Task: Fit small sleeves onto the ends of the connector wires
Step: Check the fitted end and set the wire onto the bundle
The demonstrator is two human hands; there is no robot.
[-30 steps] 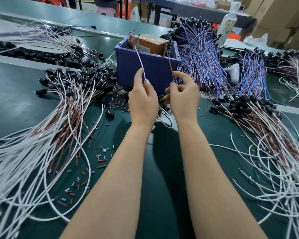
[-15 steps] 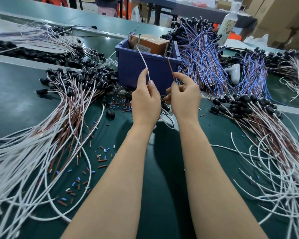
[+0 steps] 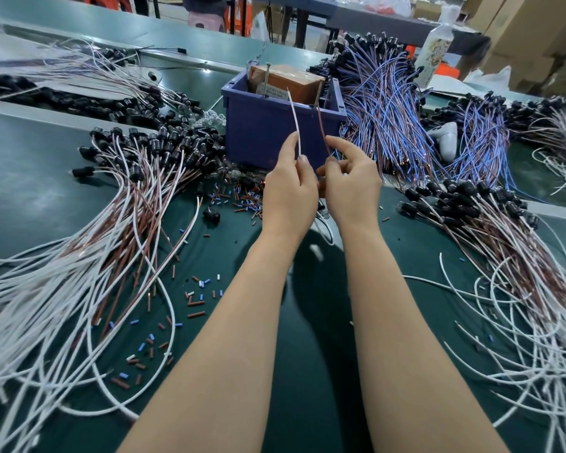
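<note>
At the left, sprawled over the tabletop (image 3: 307, 371), left heap (image 3: 62, 289) of white and brown wires with black connectors; ends too fine to tell which carry sleeves. Right of it, toward the middle, loose sleeves (image 3: 196, 295) in brown, blue and white scattered on the green surface, so plenty of stock within reach. At centre, raised in front of the bin (image 3: 268, 132), left hand (image 3: 288, 194): grip narrow, thumb and forefinger pinching the white wire (image 3: 294, 119), upright, tip toward the far side. Just beside it, right hand (image 3: 350, 184): grip narrow too, thumb and forefinger pinching the brown wire (image 3: 321, 129), likewise upright; other fingers loosely curled, and cannot tell whether a sleeve hides among them. Neither raised tip plainly sleeved, as far as can be made out. Judged as mid-cycle on one connector: both ends presented, sleeves probably yet to go on. Farther right, blue wires (image 3: 383, 103) bundled beside the bin, then right heap (image 3: 504, 256) of more white and brown leads. Going by such heaps, likely much of the job left; share already done not readable here.
</note>
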